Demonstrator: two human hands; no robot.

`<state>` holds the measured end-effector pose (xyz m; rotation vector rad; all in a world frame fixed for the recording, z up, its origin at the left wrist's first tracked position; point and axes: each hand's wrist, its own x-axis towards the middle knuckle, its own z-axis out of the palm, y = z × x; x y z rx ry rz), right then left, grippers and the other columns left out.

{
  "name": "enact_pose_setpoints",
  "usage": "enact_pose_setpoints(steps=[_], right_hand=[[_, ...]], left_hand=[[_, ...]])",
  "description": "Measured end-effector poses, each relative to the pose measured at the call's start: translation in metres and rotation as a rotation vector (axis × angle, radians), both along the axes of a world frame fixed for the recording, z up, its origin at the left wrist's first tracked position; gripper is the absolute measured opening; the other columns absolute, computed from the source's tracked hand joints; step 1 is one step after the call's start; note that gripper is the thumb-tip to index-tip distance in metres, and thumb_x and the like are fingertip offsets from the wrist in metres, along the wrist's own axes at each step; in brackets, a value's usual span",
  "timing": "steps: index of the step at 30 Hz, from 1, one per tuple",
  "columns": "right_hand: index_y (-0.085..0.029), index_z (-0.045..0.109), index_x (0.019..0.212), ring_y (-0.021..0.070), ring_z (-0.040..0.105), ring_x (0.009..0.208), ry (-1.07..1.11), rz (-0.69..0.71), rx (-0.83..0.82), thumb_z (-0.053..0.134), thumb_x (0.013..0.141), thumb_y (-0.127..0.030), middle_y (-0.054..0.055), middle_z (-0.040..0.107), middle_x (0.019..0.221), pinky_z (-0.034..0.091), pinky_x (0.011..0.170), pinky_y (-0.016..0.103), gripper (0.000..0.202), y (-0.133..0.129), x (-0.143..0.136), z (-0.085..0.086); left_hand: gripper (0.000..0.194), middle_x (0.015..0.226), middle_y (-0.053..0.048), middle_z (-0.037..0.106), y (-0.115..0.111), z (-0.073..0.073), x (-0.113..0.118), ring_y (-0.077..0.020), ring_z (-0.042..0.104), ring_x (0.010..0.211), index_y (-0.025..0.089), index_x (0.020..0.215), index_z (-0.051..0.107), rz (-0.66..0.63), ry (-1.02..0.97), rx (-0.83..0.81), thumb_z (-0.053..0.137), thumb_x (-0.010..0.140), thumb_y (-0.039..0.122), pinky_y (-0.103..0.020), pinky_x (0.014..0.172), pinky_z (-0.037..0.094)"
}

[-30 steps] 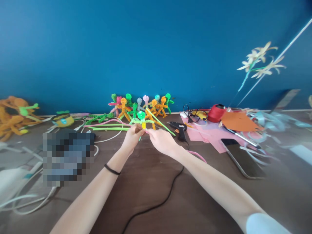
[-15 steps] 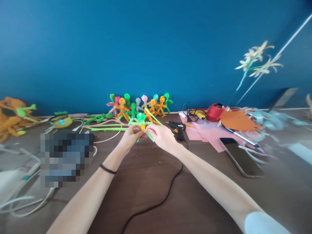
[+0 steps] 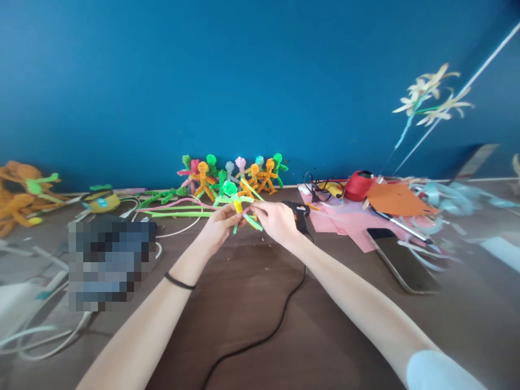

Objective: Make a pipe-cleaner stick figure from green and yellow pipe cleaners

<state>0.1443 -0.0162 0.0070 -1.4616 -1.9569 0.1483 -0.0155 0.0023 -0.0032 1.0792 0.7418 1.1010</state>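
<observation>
Between my two hands is a pipe-cleaner figure (image 3: 229,189) with a green head, pale green arms, a yellow body and green legs that point down. My left hand (image 3: 221,226) pinches it from the left at the lower body. My right hand (image 3: 276,219) has its fingers closed at the figure's right side, by a pink bit near the legs; the fingertips partly hide what they grip. The figure tilts a little to the left, above the brown table (image 3: 244,292).
Several finished figures (image 3: 203,176) stand along the blue wall. Pipe cleaners (image 3: 179,214) lie to their left. On the right are a glue gun (image 3: 301,215), red thread spool (image 3: 359,185), orange paper (image 3: 400,200) and phone (image 3: 400,262). A black cable (image 3: 276,325) crosses the table.
The figure has tipped to the left, its head moving left and slightly down to up. My right hand has shifted a little right and up.
</observation>
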Motion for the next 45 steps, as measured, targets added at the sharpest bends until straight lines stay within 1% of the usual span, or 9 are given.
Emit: enact_pose_setpoints(steps=[5, 10, 13, 16, 24, 30, 38, 41, 45], right_hand=[[-0.020, 0.070, 0.082, 0.0155, 0.061, 0.073, 0.194, 0.054, -0.121, 0.047, 0.084, -0.030, 0.003, 0.070, 0.080, 0.039, 0.067, 0.023, 0.025, 0.005, 0.000, -0.001], [-0.015, 0.068, 0.076, 0.0129, 0.056, 0.069, 0.365, 0.172, -0.238, 0.051, 0.080, -0.026, 0.003, 0.066, 0.074, 0.036, 0.063, 0.022, 0.020, 0.012, 0.003, -0.004], [-0.014, 0.064, 0.068, 0.0100, 0.046, 0.055, 0.416, 0.225, -0.320, 0.050, 0.080, -0.037, -0.001, 0.053, 0.055, 0.031, 0.054, 0.021, 0.029, 0.012, 0.003, -0.006], [-0.014, 0.059, 0.063, 0.0089, 0.038, 0.049, 0.454, 0.265, -0.356, 0.045, 0.083, -0.042, -0.003, 0.041, 0.048, 0.028, 0.050, 0.021, 0.038, 0.008, -0.003, -0.010], [-0.016, 0.063, 0.079, 0.0126, 0.045, 0.054, 0.360, 0.192, -0.318, 0.038, 0.087, -0.043, 0.001, 0.049, 0.058, 0.033, 0.055, 0.024, 0.037, -0.005, -0.022, -0.017], [-0.018, 0.059, 0.083, 0.0154, 0.051, 0.067, 0.160, 0.243, -0.295, 0.033, 0.089, -0.034, 0.006, 0.058, 0.076, 0.034, 0.062, 0.025, 0.031, -0.018, -0.032, -0.011], [-0.015, 0.051, 0.066, 0.0092, 0.037, 0.054, 0.138, 0.312, -0.348, 0.044, 0.083, -0.028, -0.001, 0.045, 0.058, 0.028, 0.055, 0.022, 0.023, -0.020, -0.027, 0.003], [-0.014, 0.053, 0.063, 0.0078, 0.033, 0.051, 0.197, 0.343, -0.314, 0.042, 0.083, -0.029, -0.003, 0.041, 0.054, 0.026, 0.054, 0.022, 0.028, -0.015, -0.017, 0.009], [-0.013, 0.058, 0.069, 0.0092, 0.042, 0.056, 0.322, 0.279, -0.292, 0.044, 0.081, -0.030, -0.001, 0.050, 0.059, 0.029, 0.057, 0.022, 0.026, -0.002, -0.002, 0.009]], left_hand=[[0.023, 0.073, -0.001, 0.065, 0.002, -0.003, 0.001, -0.0095, 0.057, 0.064, 0.014, 0.075, 0.064, 0.015, -0.023, -0.003, 0.077, 0.056, 0.019, -0.023, 0.065, 0.044], [0.019, 0.069, 0.000, 0.064, 0.002, -0.004, 0.003, -0.0098, 0.056, 0.065, 0.014, 0.070, 0.063, 0.024, -0.055, 0.019, 0.076, 0.057, 0.017, -0.022, 0.061, 0.042], [0.016, 0.066, 0.000, 0.062, 0.001, -0.002, 0.005, -0.0100, 0.054, 0.064, 0.014, 0.066, 0.062, 0.047, -0.080, -0.005, 0.075, 0.057, 0.015, -0.022, 0.059, 0.040], [0.015, 0.066, -0.001, 0.062, 0.000, 0.000, 0.008, -0.0114, 0.054, 0.064, 0.015, 0.066, 0.062, 0.064, -0.116, -0.002, 0.075, 0.057, 0.017, -0.025, 0.060, 0.040], [0.020, 0.061, 0.002, 0.055, -0.003, 0.001, 0.013, -0.0076, 0.047, 0.056, 0.016, 0.064, 0.060, 0.164, -0.160, 0.015, 0.076, 0.052, 0.018, -0.021, 0.052, 0.036], [0.015, 0.063, 0.002, 0.055, -0.008, 0.003, 0.012, -0.0101, 0.050, 0.062, 0.017, 0.065, 0.057, 0.311, 0.056, 0.162, 0.069, 0.058, 0.019, -0.023, 0.061, 0.039], [0.010, 0.067, 0.001, 0.058, -0.005, 0.002, 0.006, -0.0150, 0.054, 0.066, 0.018, 0.068, 0.054, 0.402, 0.432, 0.319, 0.061, 0.063, 0.024, -0.029, 0.067, 0.042], [0.011, 0.066, 0.001, 0.058, -0.001, 0.000, 0.002, -0.0149, 0.055, 0.065, 0.018, 0.067, 0.054, 0.404, 0.469, 0.327, 0.061, 0.064, 0.025, -0.029, 0.067, 0.043], [0.015, 0.064, 0.000, 0.059, -0.001, 0.001, 0.000, -0.0162, 0.057, 0.066, 0.017, 0.069, 0.055, 0.323, 0.395, 0.285, 0.063, 0.063, 0.028, -0.031, 0.071, 0.043]])
